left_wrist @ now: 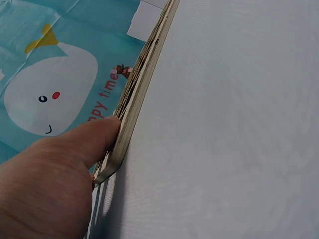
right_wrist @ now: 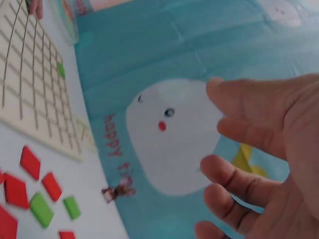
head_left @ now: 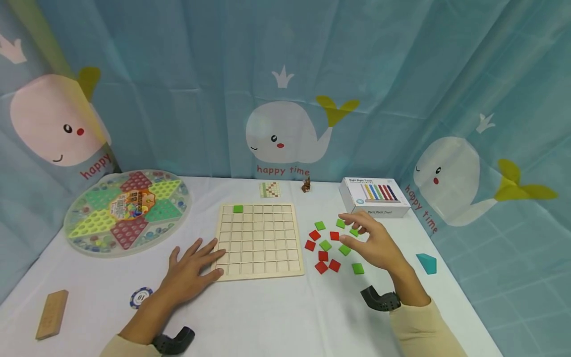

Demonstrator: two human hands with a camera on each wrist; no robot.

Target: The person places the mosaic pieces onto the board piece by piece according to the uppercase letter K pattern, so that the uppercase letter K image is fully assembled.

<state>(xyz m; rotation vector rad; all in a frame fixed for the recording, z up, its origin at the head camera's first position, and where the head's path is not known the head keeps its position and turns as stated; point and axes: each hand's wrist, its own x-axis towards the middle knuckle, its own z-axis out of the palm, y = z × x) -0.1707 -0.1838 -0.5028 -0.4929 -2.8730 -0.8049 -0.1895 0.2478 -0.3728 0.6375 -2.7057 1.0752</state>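
Note:
A wooden grid board [head_left: 260,241] lies at the middle of the table, with one green square tile [head_left: 238,209] in its top row. My left hand [head_left: 189,272] rests at the board's left edge, fingers spread; in the left wrist view its thumb [left_wrist: 94,137] touches the board's rim [left_wrist: 130,114]. My right hand [head_left: 372,243] hovers over the loose tiles right of the board, fingers loosely bent and nothing between them. Several red tiles [head_left: 323,256] and green tiles [head_left: 325,245] lie scattered there. In the right wrist view the right hand [right_wrist: 264,164] has its thumb and fingertips apart.
Behind the board lie a small pattern card [head_left: 269,190] and a brown figurine [head_left: 306,185]. A white box [head_left: 375,198] stands back right, a teal piece [head_left: 427,263] nearer. Leftward are a round Chinese checkers board [head_left: 95,199], a poker chip [head_left: 141,297] and a wooden block [head_left: 52,315].

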